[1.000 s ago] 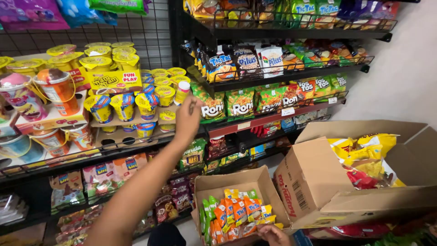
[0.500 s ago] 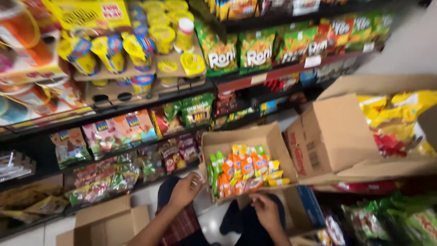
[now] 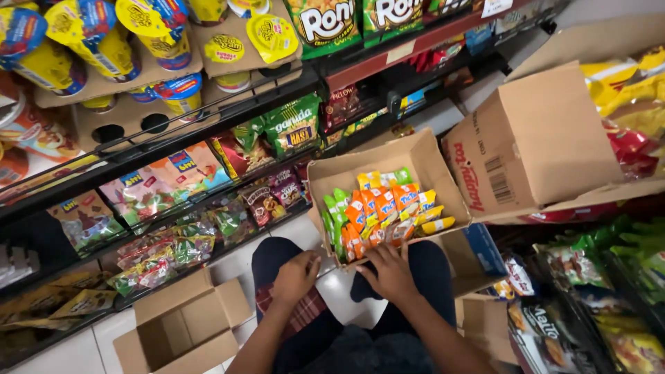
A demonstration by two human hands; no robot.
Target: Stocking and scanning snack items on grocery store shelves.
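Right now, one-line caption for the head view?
Right hand reaches into an open carton of small snack packets; left hand rests on the knee.

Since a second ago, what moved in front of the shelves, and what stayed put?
The left hand came down from the cup-noodle shelf and now rests on the knee. The right hand moved up to the near edge of the open carton of snack packets, fingers among the packets; whether it grips one is unclear. The carton, the big box and the empty box stayed put.
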